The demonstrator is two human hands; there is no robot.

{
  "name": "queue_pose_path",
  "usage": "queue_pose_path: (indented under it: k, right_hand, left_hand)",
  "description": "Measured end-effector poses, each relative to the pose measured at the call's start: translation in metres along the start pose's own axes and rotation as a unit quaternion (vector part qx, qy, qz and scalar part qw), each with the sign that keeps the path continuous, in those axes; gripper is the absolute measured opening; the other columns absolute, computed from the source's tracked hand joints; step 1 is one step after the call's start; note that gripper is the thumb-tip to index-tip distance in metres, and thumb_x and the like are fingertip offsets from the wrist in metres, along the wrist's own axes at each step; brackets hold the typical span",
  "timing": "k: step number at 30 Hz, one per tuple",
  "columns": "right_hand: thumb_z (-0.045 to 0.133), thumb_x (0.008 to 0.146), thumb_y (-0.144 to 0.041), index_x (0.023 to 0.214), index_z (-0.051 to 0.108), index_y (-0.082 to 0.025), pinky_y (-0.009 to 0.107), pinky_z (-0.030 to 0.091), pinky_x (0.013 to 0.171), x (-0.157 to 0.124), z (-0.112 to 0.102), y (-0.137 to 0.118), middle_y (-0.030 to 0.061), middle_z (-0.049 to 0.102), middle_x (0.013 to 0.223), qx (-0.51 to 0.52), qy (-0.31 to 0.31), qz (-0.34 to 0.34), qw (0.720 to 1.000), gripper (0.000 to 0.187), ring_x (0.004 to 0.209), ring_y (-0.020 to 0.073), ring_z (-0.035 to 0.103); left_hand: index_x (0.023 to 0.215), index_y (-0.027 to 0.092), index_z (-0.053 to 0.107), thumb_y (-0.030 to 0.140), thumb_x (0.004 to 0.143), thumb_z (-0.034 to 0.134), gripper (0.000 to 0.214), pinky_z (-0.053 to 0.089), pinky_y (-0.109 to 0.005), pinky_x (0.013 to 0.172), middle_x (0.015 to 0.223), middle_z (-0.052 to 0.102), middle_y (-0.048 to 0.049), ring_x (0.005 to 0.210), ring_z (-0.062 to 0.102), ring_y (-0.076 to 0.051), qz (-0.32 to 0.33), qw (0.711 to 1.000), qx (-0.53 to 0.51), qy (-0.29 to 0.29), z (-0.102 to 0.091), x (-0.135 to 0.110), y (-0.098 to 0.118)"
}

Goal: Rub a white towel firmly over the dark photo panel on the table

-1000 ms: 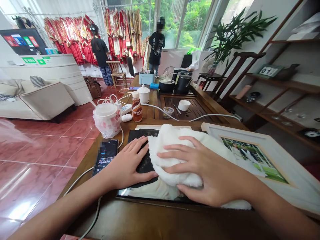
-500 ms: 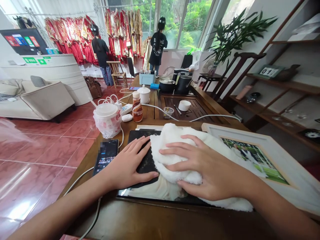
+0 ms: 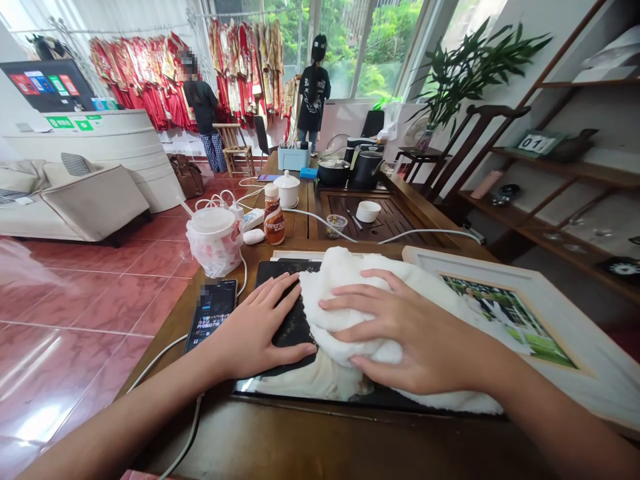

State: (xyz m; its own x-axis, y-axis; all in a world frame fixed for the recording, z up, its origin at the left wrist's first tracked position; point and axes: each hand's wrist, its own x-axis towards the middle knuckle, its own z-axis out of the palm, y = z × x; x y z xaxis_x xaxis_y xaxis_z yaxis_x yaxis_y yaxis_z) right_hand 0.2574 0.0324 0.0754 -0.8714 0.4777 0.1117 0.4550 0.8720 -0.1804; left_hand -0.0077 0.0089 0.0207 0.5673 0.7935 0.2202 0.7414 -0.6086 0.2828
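My left hand (image 3: 260, 327) lies flat with fingers spread on the left side of a dark, glossy framed picture (image 3: 287, 340). A pale fabric-like image shows along the picture's near edge. Bunched under my right hand (image 3: 395, 327) is a fluffy white towel (image 3: 330, 313), with my fingers curved over it and pressing it onto the picture. The towel hides the picture's middle and right side and trails to the right. It reaches over part of a white-framed photo (image 3: 510, 320) lying beside it.
Left of my hand lies a phone (image 3: 213, 310) with a cable. Beyond stand a bagged white tub (image 3: 214, 240), a coffee bottle (image 3: 274, 217), a lidded white cup (image 3: 287, 190) and a small white bowl (image 3: 369, 211) on a tea tray (image 3: 400, 223). Two people stand near hanging red garments (image 3: 145, 80).
My right hand and the towel have shifted very slightly, the towel's near edge drawing a little left. My left hand stays in place.
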Motion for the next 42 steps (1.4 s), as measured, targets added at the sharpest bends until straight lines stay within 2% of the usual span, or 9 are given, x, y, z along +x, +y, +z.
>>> queue_pose_path:
  k: [7, 12, 14, 21, 23, 28, 36, 38, 42]
  right_hand:
    - [0.049, 0.092, -0.038, 0.117, 0.067, -0.029, 0.065, 0.025, 0.105, 0.004, 0.009, 0.008, 0.0066, 0.057, 0.140, -0.087, 0.067, 0.082, 0.991, 0.032, 0.128, 0.0327, 0.049]
    - [0.059, 0.084, -0.041, 0.098, 0.071, -0.035, 0.063, 0.018, 0.109, 0.000, 0.002, 0.003, -0.0033, 0.055, 0.141, -0.020, 0.001, 0.006, 1.000, 0.019, 0.130, 0.0299, 0.049]
    - [0.060, 0.085, -0.040, 0.097, 0.071, -0.037, 0.061, 0.018, 0.111, 0.000, 0.002, 0.003, -0.0055, 0.056, 0.140, -0.013, -0.006, 0.001, 1.000, 0.018, 0.129, 0.0287, 0.050]
    - [0.049, 0.092, -0.042, 0.114, 0.068, -0.031, 0.062, 0.027, 0.104, 0.004, 0.009, 0.014, 0.0053, 0.058, 0.137, -0.103, 0.076, 0.106, 0.986, 0.032, 0.127, 0.0332, 0.050]
    - [0.053, 0.088, -0.042, 0.112, 0.068, -0.032, 0.063, 0.026, 0.104, 0.003, 0.008, 0.012, 0.0051, 0.058, 0.138, -0.095, 0.068, 0.085, 0.989, 0.030, 0.127, 0.0333, 0.050]
    - [0.058, 0.084, -0.037, 0.093, 0.070, -0.034, 0.061, 0.019, 0.109, 0.001, 0.003, 0.001, -0.0041, 0.055, 0.141, -0.022, 0.006, -0.010, 1.000, 0.016, 0.128, 0.0283, 0.050]
    - [0.050, 0.092, -0.038, 0.110, 0.069, -0.028, 0.060, 0.029, 0.102, 0.002, 0.010, 0.028, 0.0070, 0.059, 0.136, -0.122, 0.091, 0.099, 0.983, 0.028, 0.124, 0.0322, 0.052]
    - [0.051, 0.091, -0.036, 0.109, 0.069, -0.028, 0.059, 0.027, 0.102, 0.002, 0.010, 0.028, 0.0070, 0.059, 0.136, -0.119, 0.088, 0.089, 0.985, 0.026, 0.125, 0.0306, 0.051]
    - [0.057, 0.085, -0.031, 0.099, 0.068, -0.033, 0.056, 0.017, 0.109, 0.000, 0.008, 0.014, -0.0021, 0.055, 0.140, -0.049, 0.030, 0.006, 0.998, 0.018, 0.129, 0.0253, 0.048]
  left_hand:
    - [0.155, 0.021, 0.019, 0.066, 0.089, 0.052, 0.086, 0.022, -0.050, 0.120, 0.161, 0.022, -0.0110, 0.147, 0.023, -0.030, -0.013, 1.000, 0.005, -0.016, -0.003, 0.001, 0.003]
    - [0.155, 0.022, 0.022, 0.066, 0.088, 0.053, 0.085, 0.024, -0.050, 0.119, 0.160, 0.025, -0.0114, 0.146, 0.023, -0.032, -0.004, 1.000, 0.000, -0.003, -0.002, 0.000, 0.001]
    - [0.154, 0.022, 0.023, 0.066, 0.088, 0.053, 0.085, 0.024, -0.051, 0.119, 0.160, 0.025, -0.0112, 0.146, 0.023, -0.032, -0.001, 1.000, -0.001, -0.002, -0.002, 0.000, 0.001]
    - [0.155, 0.020, 0.022, 0.068, 0.089, 0.049, 0.086, 0.022, -0.050, 0.119, 0.161, 0.021, -0.0114, 0.147, 0.022, -0.030, -0.016, 1.000, 0.014, -0.021, -0.004, 0.001, 0.004]
    - [0.155, 0.019, 0.021, 0.069, 0.089, 0.049, 0.087, 0.022, -0.049, 0.120, 0.161, 0.020, -0.0115, 0.147, 0.021, -0.030, -0.017, 0.999, 0.014, -0.023, -0.004, 0.001, 0.004]
    - [0.154, 0.019, 0.022, 0.068, 0.089, 0.049, 0.085, 0.022, -0.049, 0.120, 0.161, 0.020, -0.0115, 0.148, 0.019, -0.029, -0.012, 1.000, 0.014, -0.021, -0.003, 0.000, 0.004]
    - [0.155, 0.020, 0.019, 0.068, 0.090, 0.047, 0.086, 0.020, -0.049, 0.120, 0.161, 0.019, -0.0107, 0.147, 0.021, -0.029, -0.014, 0.999, 0.016, -0.025, -0.003, 0.002, 0.004]
    - [0.155, 0.020, 0.019, 0.068, 0.090, 0.048, 0.086, 0.020, -0.048, 0.121, 0.161, 0.019, -0.0103, 0.147, 0.021, -0.029, -0.013, 0.999, 0.017, -0.024, -0.003, 0.002, 0.004]
    - [0.155, 0.018, 0.020, 0.069, 0.090, 0.048, 0.087, 0.019, -0.047, 0.121, 0.162, 0.018, -0.0110, 0.148, 0.019, -0.028, -0.013, 0.999, 0.026, -0.030, -0.002, 0.001, 0.003]
